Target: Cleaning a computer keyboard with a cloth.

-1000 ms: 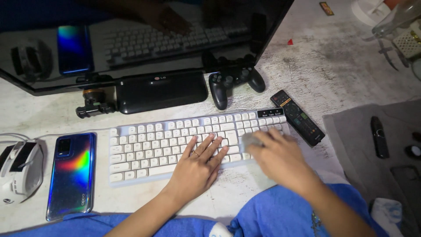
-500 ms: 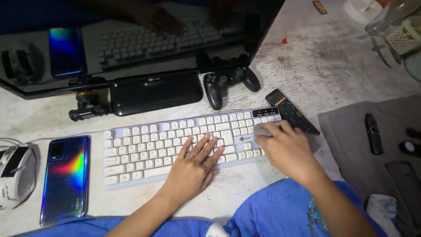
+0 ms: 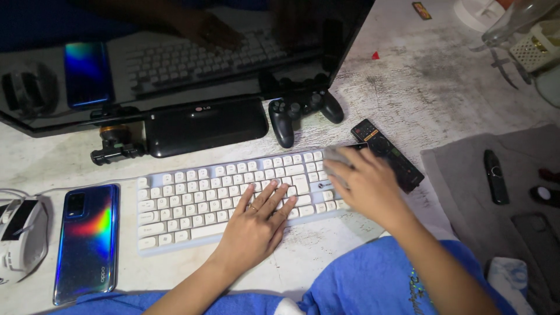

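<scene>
Head view: the left hand (image 3: pixel 255 219) lies flat and open, palm down, fingers spread toward 1 o'clock across the lower middle keys of the white keyboard (image 3: pixel 192 198), forearm entering from 7 o'clock. The right hand (image 3: pixel 363 185), its forearm coming in from 5 o'clock, is curled over the keyboard's right end, fingers closed on a small grey cloth (image 3: pixel 334 156) pressed against the upper right keys. A black remote (image 3: pixel 388 155) lies just beside this hand at 1 o'clock, a black game controller (image 3: pixel 303 111) farther off at 11 o'clock, and an iridescent phone (image 3: pixel 87 242) at 9 o'clock of the keyboard.
</scene>
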